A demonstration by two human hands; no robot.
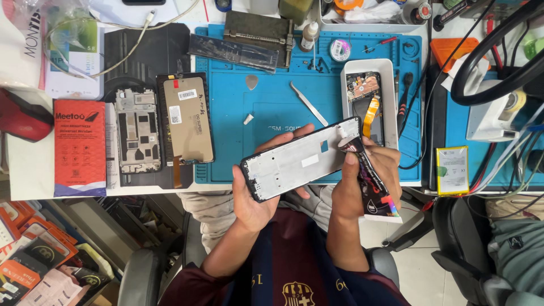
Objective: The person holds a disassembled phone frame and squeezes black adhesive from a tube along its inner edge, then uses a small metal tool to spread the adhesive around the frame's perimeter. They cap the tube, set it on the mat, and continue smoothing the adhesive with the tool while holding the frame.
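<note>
A ribbed blue rubber work mat (272, 107) covers the table. Above its near edge, the left hand (255, 195) clasps a flat rectangular black-rimmed phone frame (300, 158) by its lower end. The right hand (362, 178) squeezes a soft dark glue tube (371, 184), its white nozzle touching the frame's upper corner.

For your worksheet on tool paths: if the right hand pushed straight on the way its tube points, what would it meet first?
The right hand aims its glue tube up-left; the nozzle is already about at the phone frame's top corner, though contact is unclear.
</note>
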